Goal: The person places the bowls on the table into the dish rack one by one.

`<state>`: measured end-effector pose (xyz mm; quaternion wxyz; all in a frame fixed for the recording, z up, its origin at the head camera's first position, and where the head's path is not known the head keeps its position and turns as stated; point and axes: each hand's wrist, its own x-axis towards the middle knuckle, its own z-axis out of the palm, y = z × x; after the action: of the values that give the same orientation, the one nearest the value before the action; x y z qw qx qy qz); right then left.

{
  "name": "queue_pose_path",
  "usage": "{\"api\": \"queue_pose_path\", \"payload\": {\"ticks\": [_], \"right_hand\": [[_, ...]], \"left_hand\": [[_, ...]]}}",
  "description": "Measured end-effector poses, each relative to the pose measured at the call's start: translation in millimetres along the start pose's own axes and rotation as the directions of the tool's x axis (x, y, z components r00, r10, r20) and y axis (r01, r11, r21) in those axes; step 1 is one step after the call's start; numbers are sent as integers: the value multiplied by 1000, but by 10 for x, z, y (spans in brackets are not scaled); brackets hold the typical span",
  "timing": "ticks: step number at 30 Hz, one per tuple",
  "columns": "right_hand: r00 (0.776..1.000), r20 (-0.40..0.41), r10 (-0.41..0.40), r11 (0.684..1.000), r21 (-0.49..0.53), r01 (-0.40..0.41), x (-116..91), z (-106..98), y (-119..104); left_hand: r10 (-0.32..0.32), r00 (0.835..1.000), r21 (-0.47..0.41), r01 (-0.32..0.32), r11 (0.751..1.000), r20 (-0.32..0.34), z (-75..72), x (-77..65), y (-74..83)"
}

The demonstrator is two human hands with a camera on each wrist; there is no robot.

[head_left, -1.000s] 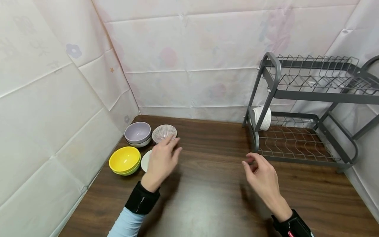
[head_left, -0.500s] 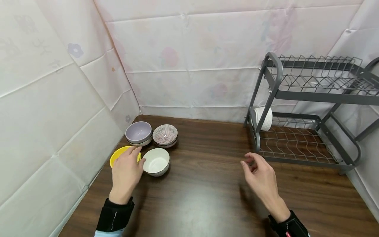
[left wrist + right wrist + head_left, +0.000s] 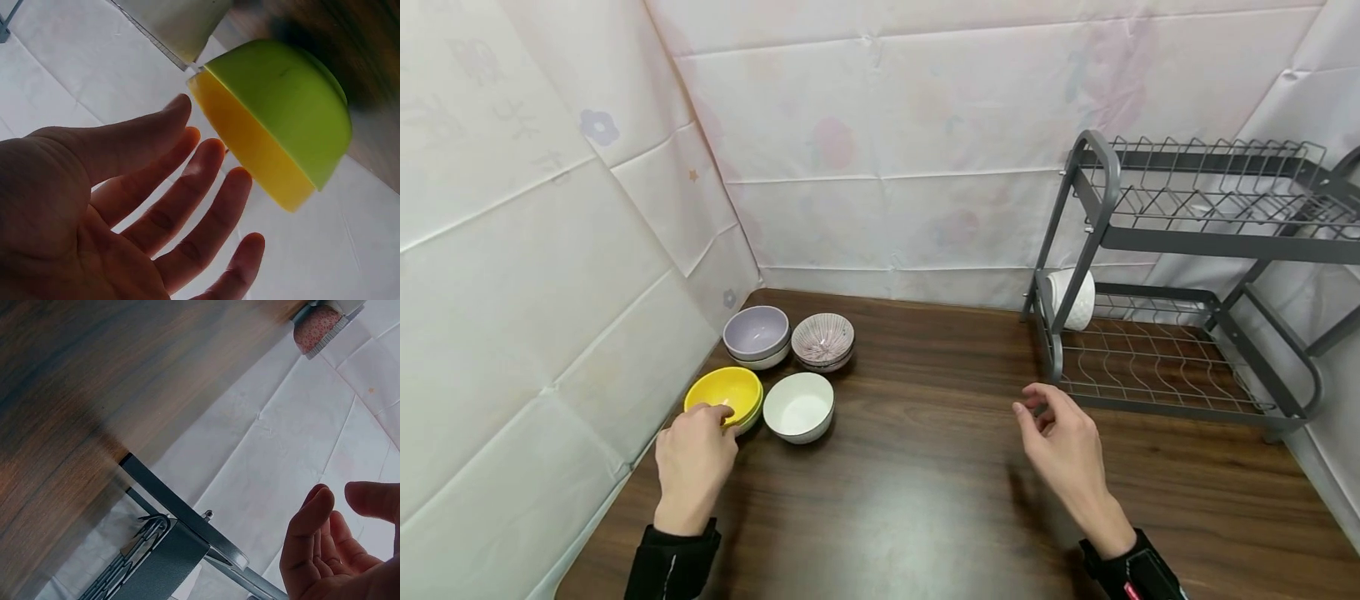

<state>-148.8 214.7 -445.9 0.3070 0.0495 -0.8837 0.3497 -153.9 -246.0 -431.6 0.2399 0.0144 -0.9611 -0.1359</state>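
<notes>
A yellow bowl (image 3: 722, 387) sits nested in a green bowl (image 3: 294, 112) at the table's left side. My left hand (image 3: 694, 462) is at the near rim of this stack, its fingers loosely bent. In the left wrist view, thumb and fingertips are spread beside the rim, with nothing pinched between them. To the right of the stack stands a white bowl (image 3: 799, 408). Behind are a lavender bowl (image 3: 756, 332) on a paler one and a stack of striped bowls (image 3: 823, 337). My right hand (image 3: 1063, 446) hovers in front of the rack, fingers loosely curled and holding nothing.
A dark grey two-tier dish rack (image 3: 1225, 243) stands at the right. On its lower tier, a white bowl or cup (image 3: 1080, 304) leans on its side at the left end. Patterned white sheeting (image 3: 887, 150) borders the wooden table (image 3: 917, 483) behind and at the sides.
My left hand has moved left and toward me, from near the striped and white bowls, over the yellow bowl, to its near rim. My right hand has stayed almost still.
</notes>
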Motion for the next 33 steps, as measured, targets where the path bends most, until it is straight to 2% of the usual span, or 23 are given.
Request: {"api": "queue_pose_path", "payload": {"ticks": [5,11,17,22,28,33], "right_hand": [[1000,-2,4,1000,4,-4,-10,-2,10],[1000,-2,16,1000,5,-16,-41,7,33],[1000,1,23,1000,8,-23,-52,21,58],[1000,-4,23,1000,8,-23,-42,15,65],[1000,2,26,1000,4,-26,-48,16,69],[1000,5,29,1000,6,-29,-49,18,77]], "left_hand": [[-5,1000,-6,5,1000,11,30,-2,-52],[26,1000,-37,-26,999,10,141,2,-129],[6,999,-64,-4,998,35,227,-3,-167],[-9,1000,-71,11,997,27,243,11,-155],[-12,1000,-73,10,997,-27,266,24,-143],[-12,992,-90,1,996,-127,279,50,-126]]}}
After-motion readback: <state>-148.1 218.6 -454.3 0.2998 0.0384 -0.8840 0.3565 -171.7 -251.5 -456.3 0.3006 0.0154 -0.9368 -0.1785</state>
